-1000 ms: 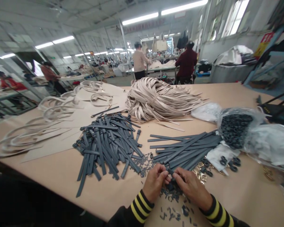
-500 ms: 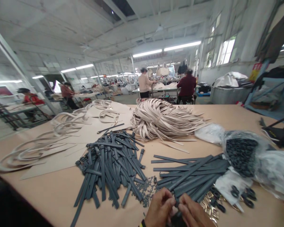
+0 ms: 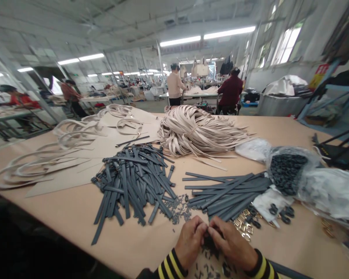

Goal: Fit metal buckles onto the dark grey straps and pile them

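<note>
My left hand (image 3: pixel 191 241) and my right hand (image 3: pixel 232 242) meet at the bottom centre, fingers pinched together around something dark and small that they mostly hide. Small dark pieces (image 3: pixel 208 267) lie on the table just below them. Beyond my left hand is a scatter of tiny grey bits (image 3: pixel 178 209), with a heap of dark grey straps with looped ends (image 3: pixel 133 182) to its left. Plain dark strips (image 3: pixel 229 193) lie beyond my right hand. Gold metal rings (image 3: pixel 244 226) and black loops (image 3: pixel 286 214) sit to its right.
A bundle of beige strips (image 3: pixel 194 130) lies at the table's far middle, beige panels with curved straps (image 3: pixel 72 155) at the left. On the right are a clear bag of black parts (image 3: pixel 289 172) and another plastic bag (image 3: pixel 334 193). People work at tables further back.
The view has tipped downward, so the table sits higher in the picture and both striped cuffs show. My hands remain together, and the small pieces below them have come into view.
</note>
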### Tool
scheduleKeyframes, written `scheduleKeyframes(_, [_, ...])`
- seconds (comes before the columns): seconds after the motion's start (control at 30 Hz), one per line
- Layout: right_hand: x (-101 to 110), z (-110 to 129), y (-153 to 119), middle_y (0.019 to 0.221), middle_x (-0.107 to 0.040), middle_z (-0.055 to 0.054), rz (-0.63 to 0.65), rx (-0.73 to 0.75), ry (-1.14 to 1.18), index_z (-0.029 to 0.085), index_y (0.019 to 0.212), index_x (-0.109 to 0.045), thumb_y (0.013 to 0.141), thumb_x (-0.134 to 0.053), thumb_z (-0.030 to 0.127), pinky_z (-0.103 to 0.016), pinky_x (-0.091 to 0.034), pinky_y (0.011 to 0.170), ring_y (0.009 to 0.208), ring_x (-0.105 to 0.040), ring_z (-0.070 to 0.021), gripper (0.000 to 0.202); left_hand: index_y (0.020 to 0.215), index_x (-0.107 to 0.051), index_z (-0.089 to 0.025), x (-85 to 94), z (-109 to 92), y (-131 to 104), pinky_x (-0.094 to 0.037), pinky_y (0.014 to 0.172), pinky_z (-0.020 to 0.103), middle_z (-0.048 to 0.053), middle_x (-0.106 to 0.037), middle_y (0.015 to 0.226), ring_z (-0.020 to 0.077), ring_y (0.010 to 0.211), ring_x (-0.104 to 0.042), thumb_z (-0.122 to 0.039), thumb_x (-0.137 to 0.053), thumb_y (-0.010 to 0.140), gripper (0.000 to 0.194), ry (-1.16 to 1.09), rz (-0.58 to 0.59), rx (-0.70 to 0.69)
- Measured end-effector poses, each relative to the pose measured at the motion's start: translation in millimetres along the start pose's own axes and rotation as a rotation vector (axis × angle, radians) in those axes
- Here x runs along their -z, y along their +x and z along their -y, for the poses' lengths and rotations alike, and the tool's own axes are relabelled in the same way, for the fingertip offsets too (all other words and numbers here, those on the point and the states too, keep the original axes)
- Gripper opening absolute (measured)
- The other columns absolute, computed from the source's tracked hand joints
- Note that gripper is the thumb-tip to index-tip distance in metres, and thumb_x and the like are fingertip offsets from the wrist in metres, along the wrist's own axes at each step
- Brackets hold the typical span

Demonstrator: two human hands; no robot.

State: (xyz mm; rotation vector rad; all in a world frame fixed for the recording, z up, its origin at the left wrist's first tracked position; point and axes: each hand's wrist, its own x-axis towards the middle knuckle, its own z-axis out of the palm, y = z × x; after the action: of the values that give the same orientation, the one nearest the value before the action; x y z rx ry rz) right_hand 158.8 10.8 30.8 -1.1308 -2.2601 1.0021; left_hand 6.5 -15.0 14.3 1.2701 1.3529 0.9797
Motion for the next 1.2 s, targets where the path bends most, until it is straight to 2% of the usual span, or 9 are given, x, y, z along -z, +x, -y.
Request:
scheduleKeyframes(0.17, [10, 1, -3, 0.056, -0.053, 0.004, 0.111, 0.006, -0.008, 0.019, 0.07, -0.045, 0.08, -0.039, 0.018, -0.02, -0.033, 0.052, 0.053, -0.049, -0.0109, 0.012, 0.065, -0.044, -0.016, 5.4, 2, -8, -0.032, 0.04, 0.018, -0.003, -0.05, 0.048, 0.007, 0.038, -0.041, -0.041, -0.041, 0.079, 0.029, -0.073, -0.011, 0.105])
scheduleKeyframes(0.33, [13, -1, -3, 0.063, -0.061, 0.003, 0.174, 0.007, 0.092, 0.019, 0.074, -0.045, 0.078, -0.036, 0.013, -0.021, -0.037, 0.059, 0.06, -0.055, -0.0115, 0.013, 0.067, -0.046, -0.015, 7.8, -2, -5, -0.033, 0.04, 0.017, -0.002, -0.051, 0.05, 0.0066, 0.039, -0.042, -0.04, -0.041, 0.079, 0.028, -0.045, 0.024, 0.089])
scheduleKeyframes(0.43, [24, -11, -3, 0.059, -0.057, 0.003, 0.041, -0.07, 0.057, 0.019, 0.073, -0.044, 0.08, -0.035, 0.017, -0.023, -0.037, 0.057, 0.057, -0.053, -0.0125, 0.012, 0.071, -0.048, -0.015, 18.6, -9, 3, -0.035, 0.042, 0.018, -0.003, -0.051, 0.054, 0.0076, 0.042, -0.043, -0.037, -0.041, 0.08, 0.025, 0.075, 0.014, 0.022])
scheduleKeyframes(0.57, [46, -26, -4, 0.057, -0.053, 0.003, -0.212, -0.211, 0.041, 0.02, 0.072, -0.042, 0.084, -0.032, 0.029, -0.025, -0.037, 0.056, 0.055, -0.052, -0.0135, 0.018, 0.078, -0.051, -0.016, 49.3, -15, 18, -0.042, 0.059, 0.024, 0.0, -0.053, 0.067, 0.013, 0.063, -0.052, -0.032, -0.038, 0.082, 0.02, 0.392, -0.213, -0.148])
scheduleKeyframes(0.7, [51, -26, -3, 0.063, -0.058, 0.001, -0.225, -0.221, 0.073, 0.019, 0.073, -0.045, 0.083, -0.034, 0.031, -0.025, -0.038, 0.056, 0.056, -0.052, -0.0135, 0.02, 0.082, -0.052, -0.017, 71.0, -15, 37, -0.041, 0.073, 0.029, 0.004, -0.055, 0.079, 0.0164, 0.077, -0.052, -0.023, -0.035, 0.083, 0.018, 0.731, -0.266, -0.284])
scheduleKeyframes(0.8, [45, -24, -1, 0.065, -0.06, 0.0, -0.201, -0.207, 0.063, 0.019, 0.072, -0.046, 0.083, -0.035, 0.031, -0.026, -0.039, 0.058, 0.059, -0.054, -0.0142, 0.02, 0.082, -0.053, -0.017, 68.3, -13, 50, -0.041, 0.075, 0.029, 0.005, -0.054, 0.081, 0.0164, 0.079, -0.052, -0.02, -0.036, 0.082, 0.017, 0.935, -0.177, -0.314])
scheduleKeyframes(0.93, [40, -28, -1, 0.066, -0.06, 0.0, -0.198, -0.233, 0.103, 0.019, 0.073, -0.046, 0.083, -0.034, 0.031, -0.025, -0.038, 0.054, 0.055, -0.053, -0.0132, 0.02, 0.079, -0.053, -0.017, 57.6, -14, 65, -0.041, 0.068, 0.026, 0.004, -0.052, 0.076, 0.0155, 0.074, -0.051, -0.017, -0.041, 0.08, 0.012, 1.125, -0.104, -0.231])
scheduleKeyframes(1.13, [44, -33, -2, 0.072, -0.061, -0.001, -0.28, -0.26, 0.152, 0.019, 0.079, -0.044, 0.084, -0.035, 0.029, -0.023, -0.037, 0.05, 0.051, -0.05, -0.0114, 0.015, 0.09, -0.051, -0.015, 51.3, -25, 64, -0.04, 0.075, 0.03, 0.008, -0.049, 0.092, 0.0183, 0.086, -0.048, -0.01, -0.039, 0.078, 0.018, 1.145, -0.171, -0.323])
scheduleKeyframes(1.2, [47, -33, -3, 0.07, -0.06, -0.001, -0.338, -0.28, 0.161, 0.018, 0.079, -0.044, 0.084, -0.035, 0.029, -0.022, -0.037, 0.049, 0.051, -0.049, -0.011, 0.014, 0.091, -0.051, -0.015, 41.1, -29, 56, -0.04, 0.076, 0.029, 0.007, -0.049, 0.09, 0.0171, 0.085, -0.047, -0.013, -0.036, 0.082, 0.018, 1.09, -0.118, -0.403])
